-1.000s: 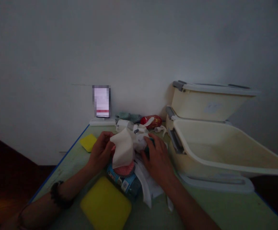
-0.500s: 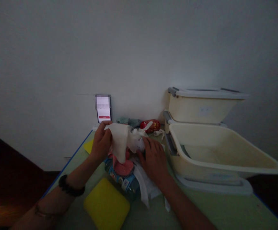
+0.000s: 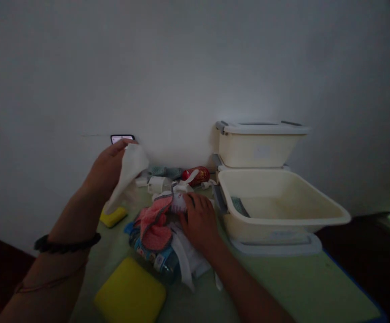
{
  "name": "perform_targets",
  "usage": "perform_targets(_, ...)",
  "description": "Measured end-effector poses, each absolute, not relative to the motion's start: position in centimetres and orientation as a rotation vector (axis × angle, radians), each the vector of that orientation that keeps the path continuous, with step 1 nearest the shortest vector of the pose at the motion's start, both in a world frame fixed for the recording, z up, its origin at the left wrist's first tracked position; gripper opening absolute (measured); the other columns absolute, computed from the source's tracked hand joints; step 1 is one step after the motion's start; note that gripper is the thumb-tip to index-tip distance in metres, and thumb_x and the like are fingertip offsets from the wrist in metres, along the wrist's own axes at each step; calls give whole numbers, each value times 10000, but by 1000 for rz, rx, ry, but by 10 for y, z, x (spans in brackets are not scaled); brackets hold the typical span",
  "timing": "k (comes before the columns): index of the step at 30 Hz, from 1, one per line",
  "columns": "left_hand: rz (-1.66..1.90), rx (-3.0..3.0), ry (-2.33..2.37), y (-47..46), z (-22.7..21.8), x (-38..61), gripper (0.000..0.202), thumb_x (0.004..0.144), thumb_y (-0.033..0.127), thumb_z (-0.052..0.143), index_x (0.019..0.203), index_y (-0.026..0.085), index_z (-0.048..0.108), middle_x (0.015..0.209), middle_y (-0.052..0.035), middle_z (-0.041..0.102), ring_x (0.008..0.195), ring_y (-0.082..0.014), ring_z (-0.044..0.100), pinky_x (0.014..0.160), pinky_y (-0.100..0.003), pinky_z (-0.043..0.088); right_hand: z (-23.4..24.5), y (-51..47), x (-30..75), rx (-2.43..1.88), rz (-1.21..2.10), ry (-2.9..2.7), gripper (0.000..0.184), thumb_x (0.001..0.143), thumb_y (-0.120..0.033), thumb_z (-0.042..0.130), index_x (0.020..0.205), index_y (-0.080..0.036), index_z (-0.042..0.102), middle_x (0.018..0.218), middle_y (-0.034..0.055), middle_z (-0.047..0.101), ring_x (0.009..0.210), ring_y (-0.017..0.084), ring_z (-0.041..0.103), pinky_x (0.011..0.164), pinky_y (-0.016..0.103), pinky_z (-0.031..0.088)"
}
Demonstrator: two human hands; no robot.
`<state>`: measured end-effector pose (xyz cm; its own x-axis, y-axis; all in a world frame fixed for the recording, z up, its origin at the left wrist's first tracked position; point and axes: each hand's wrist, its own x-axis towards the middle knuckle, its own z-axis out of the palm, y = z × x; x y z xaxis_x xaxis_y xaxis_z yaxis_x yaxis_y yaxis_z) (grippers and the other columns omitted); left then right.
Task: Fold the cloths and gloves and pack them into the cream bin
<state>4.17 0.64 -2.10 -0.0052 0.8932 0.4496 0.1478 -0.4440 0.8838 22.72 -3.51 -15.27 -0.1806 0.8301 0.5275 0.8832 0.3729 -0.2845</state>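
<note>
My left hand [image 3: 109, 168] is raised at the left, closed on a limp white cloth [image 3: 131, 166] that hangs from its fingers. My right hand [image 3: 200, 220] lies over the heap in the middle, its fingers curled on a white printed item [image 3: 178, 202], possibly a bottle, whose right end is hidden. Beside it a pink cloth [image 3: 156, 224] with a grey edge drapes over a plastic bottle [image 3: 166, 264] with a blue label. White fabric strips [image 3: 183, 255] lie under my right hand and wrist.
An open cream bin [image 3: 282, 229] holding a grey-green item [image 3: 240, 206] stands at the right. Behind it is a lidded bin [image 3: 258, 148]. Yellow sponges [image 3: 131, 291] [image 3: 113, 216], a red can [image 3: 197, 176] and a clear-and-white container [image 3: 159, 184] lie on the green table. A phone [image 3: 123, 138] leans at the wall.
My left hand has lifted the white cloth off the heap, up and to the left, in front of the phone. More of the pink cloth and printed item shows. The view has shifted rightward.
</note>
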Motion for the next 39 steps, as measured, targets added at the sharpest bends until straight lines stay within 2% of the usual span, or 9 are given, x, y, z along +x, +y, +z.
perform_targets(5,879,1963,1319,7,-29,31,166,700,317,529,804,193,564,629,7,636,477,-118,527,410,-181,373,-153,-34,227,-1477,-104,-2050,433,816,-220,548,1232,-101,532,1239,153,564,1132,287,473,980,451,366)
perform_targets(12,869,2384,1654,29,-39,11,206,753,360,476,806,179,560,776,-62,645,705,-195,609,621,-284,468,-156,-34,226,-1492,-127,-2063,436,818,-226,531,1236,-102,529,1259,156,561,1143,296,479,973,460,363)
perform_targets(19,1033,2327,1741,23,-33,9,151,787,297,453,838,184,538,791,-50,650,721,-183,631,641,-266,469,-155,-33,224,-1522,-151,-2066,426,823,-254,518,1215,-86,533,1200,180,587,1100,308,506,930,476,389)
perform_targets(24,889,2251,1907,27,-37,-10,128,776,275,452,790,182,538,777,-76,665,650,-197,619,598,-283,439,-141,-31,221,-1514,-82,-2095,690,794,-233,557,1406,-58,291,1276,215,517,1167,321,478,917,486,411)
perform_targets(27,716,2241,1921,31,-46,-26,104,729,268,500,687,184,545,702,-81,660,598,-209,601,560,-291,416,-125,-26,211,-1440,-80,-2286,521,762,-183,582,1278,-179,509,1401,171,411,1272,314,391,951,467,389)
perform_targets(29,631,2237,1917,33,-50,-32,109,708,269,515,644,188,550,661,-75,654,591,-214,593,554,-291,405,-111,-20,203,-1422,-91,-2398,274,753,-136,562,997,-193,672,1297,135,536,1210,296,466,930,414,403)
perform_targets(31,568,2234,1902,33,-53,-34,104,691,262,526,621,190,556,651,-68,656,599,-209,590,557,-285,400,-96,-13,195,-1455,-85,-2419,181,752,-105,524,802,-179,681,982,117,688,969,263,615,800,364,454)
perform_targets(34,489,2219,1835,32,-56,-32,104,696,250,519,626,188,564,664,-60,668,591,-186,597,543,-263,399,-71,-4,190,-1550,-86,-2342,163,790,-179,483,790,-175,647,719,96,683,655,228,633,556,308,417)
perform_targets(39,371,2165,1693,32,-63,-28,113,721,270,523,699,180,587,675,-50,676,555,-166,608,488,-233,400,-36,-4,196,-1631,-87,-2096,158,794,-280,457,792,-204,595,631,49,638,550,182,564,493,265,326)
